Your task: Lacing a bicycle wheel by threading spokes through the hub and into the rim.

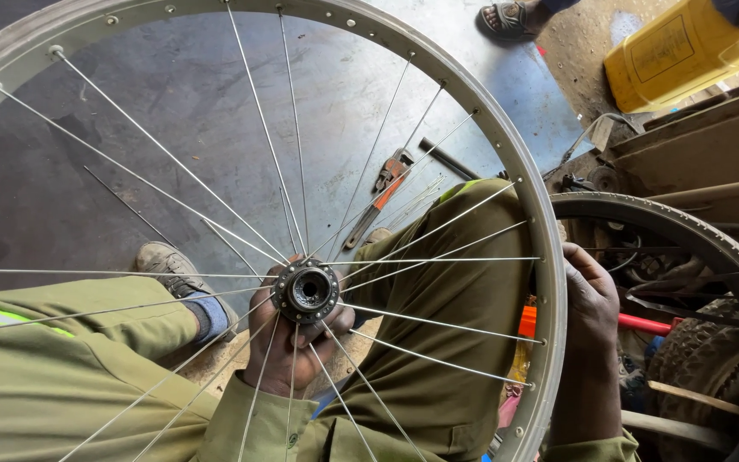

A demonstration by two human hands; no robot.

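A bare silver bicycle wheel rim (438, 64) with thin steel spokes fills the view, held over my lap. Its dark metal hub (305, 291) sits at the centre. My left hand (288, 346) is below the hub, seen through the spokes, with fingers gripping the hub from underneath. My right hand (590, 304) is wrapped over the rim's right edge, holding it. I am seated in olive work trousers with a reflective stripe.
A red-handled pipe wrench (384, 184) and a dark metal rod (448, 159) lie on the grey floor. A tyred wheel (686, 231) leans at right by wooden boards. A yellow jerrycan (673, 51) and another person's sandalled foot (506, 19) are at top right.
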